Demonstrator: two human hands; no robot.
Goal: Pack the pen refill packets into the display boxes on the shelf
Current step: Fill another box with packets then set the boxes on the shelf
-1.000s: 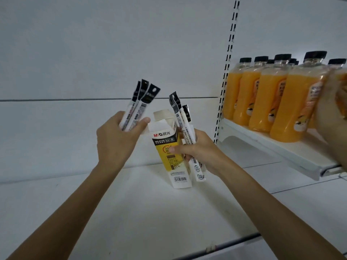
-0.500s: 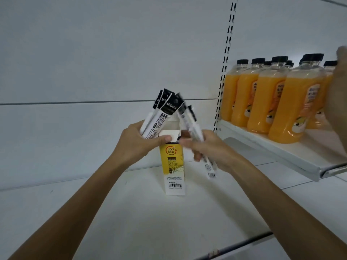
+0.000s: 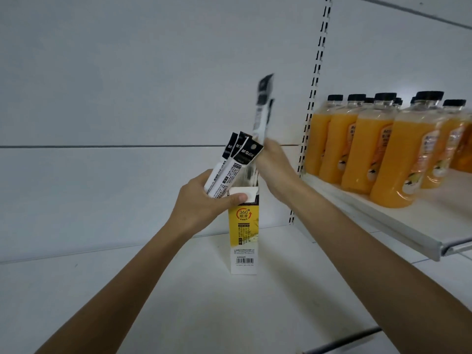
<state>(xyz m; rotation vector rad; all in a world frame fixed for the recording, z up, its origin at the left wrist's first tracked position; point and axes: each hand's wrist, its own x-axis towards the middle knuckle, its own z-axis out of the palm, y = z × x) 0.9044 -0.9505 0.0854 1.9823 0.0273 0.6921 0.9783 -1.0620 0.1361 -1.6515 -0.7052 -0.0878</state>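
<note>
A yellow and white display box (image 3: 244,236) stands upright on the white shelf (image 3: 178,290), its top flap open. My left hand (image 3: 204,203) grips a small bunch of black-topped refill packets (image 3: 231,164) and its thumb presses the box's flap. My right hand (image 3: 274,169) holds other refill packets (image 3: 261,108) upright over the box's opening; they are blurred, and their lower ends seem to reach into the box.
Several orange juice bottles (image 3: 388,149) with black caps stand on a higher shelf (image 3: 383,226) to the right. A slotted upright (image 3: 315,80) divides the bays. The white back wall is close behind the box.
My right hand has turned its packets upright and raised them over the box's opening. My left hand moved onto the box's flap. Another person's hand at the right edge is gone.
</note>
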